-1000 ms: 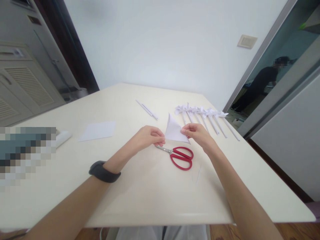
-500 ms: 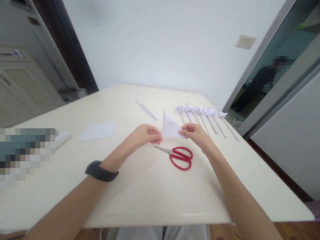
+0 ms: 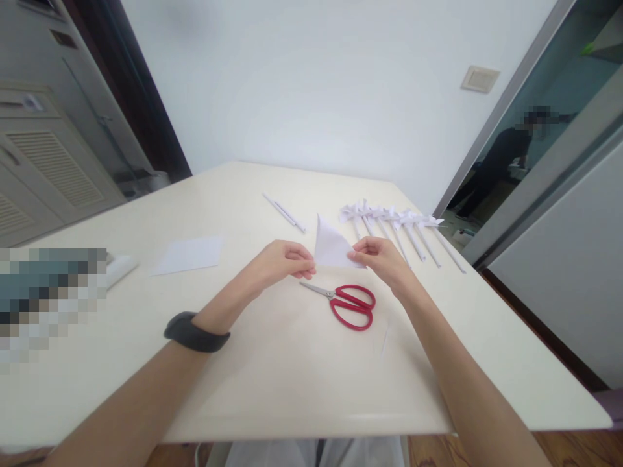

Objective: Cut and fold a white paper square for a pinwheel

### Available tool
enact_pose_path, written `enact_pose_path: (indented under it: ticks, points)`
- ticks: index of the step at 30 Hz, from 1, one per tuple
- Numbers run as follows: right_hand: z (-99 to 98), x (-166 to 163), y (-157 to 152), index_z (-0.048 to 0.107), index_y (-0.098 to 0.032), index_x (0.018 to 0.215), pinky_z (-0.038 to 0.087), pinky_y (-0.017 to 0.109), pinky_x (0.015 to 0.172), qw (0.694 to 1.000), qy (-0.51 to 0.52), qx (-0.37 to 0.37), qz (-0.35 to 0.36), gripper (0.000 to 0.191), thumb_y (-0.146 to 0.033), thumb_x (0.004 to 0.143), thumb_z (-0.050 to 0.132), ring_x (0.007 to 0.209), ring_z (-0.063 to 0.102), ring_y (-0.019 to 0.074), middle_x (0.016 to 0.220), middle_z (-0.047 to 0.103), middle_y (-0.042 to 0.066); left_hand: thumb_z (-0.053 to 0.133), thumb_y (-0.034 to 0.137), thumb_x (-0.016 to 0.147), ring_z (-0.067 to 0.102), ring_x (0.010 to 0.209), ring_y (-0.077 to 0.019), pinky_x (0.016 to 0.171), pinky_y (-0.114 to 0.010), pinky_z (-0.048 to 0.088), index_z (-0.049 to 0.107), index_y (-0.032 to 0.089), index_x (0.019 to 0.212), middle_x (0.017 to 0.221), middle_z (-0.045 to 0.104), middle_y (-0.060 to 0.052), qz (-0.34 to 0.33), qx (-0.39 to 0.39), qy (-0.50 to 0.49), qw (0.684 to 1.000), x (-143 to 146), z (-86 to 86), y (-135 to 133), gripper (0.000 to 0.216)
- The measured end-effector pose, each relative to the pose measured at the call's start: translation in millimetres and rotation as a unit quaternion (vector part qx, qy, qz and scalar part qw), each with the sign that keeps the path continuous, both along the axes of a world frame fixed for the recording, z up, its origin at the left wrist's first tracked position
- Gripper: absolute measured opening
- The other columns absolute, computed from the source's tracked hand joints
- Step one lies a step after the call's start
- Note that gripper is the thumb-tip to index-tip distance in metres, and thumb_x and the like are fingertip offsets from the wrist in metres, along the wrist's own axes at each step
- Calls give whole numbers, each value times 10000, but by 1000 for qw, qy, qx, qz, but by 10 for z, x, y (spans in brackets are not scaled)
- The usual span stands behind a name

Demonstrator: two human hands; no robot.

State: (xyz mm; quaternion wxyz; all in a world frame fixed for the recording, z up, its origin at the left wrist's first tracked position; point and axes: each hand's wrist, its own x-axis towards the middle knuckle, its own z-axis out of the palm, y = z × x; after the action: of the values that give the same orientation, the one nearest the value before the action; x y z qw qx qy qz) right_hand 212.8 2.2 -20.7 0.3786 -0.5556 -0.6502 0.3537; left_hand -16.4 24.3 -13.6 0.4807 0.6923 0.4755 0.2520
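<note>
A white piece of paper [image 3: 331, 245], roughly triangular in outline with its top corner raised, is held up between my two hands. My left hand [image 3: 291, 259] pinches its lower left corner with thumb and fingers. On the other side, my right hand [image 3: 377, 256] grips the lower right part, the thumb lying over the front. Just below the paper lie red-handled scissors [image 3: 348, 305], their blades closed and pointing left. A thin white paper strip [image 3: 385, 337] rests to the lower right of the scissors.
Several paper pinwheels on sticks [image 3: 389, 217] lie in a row at the back right. Rolled paper sticks [image 3: 285, 213] lie behind my hands. A flat white sheet [image 3: 189, 255] is on the left of the table [image 3: 272, 376]. Through the doorway, a person [image 3: 501, 159] bends forward.
My hands and the paper stay almost exactly where they were. The person beyond the doorway has shifted slightly.
</note>
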Motion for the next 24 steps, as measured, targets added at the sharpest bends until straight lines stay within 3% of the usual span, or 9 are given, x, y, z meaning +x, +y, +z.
enact_pose_path:
  ticks: [24]
  points:
    - [6, 104, 35, 606, -144, 1109, 545, 391, 789, 1000, 2, -22, -2, 255, -318, 928, 565, 913, 641, 192, 1090, 640, 76, 665, 289, 834, 683, 772, -163, 804, -364, 539, 661, 133, 853, 791, 718, -16, 35, 34, -20, 999, -96, 43, 42, 157]
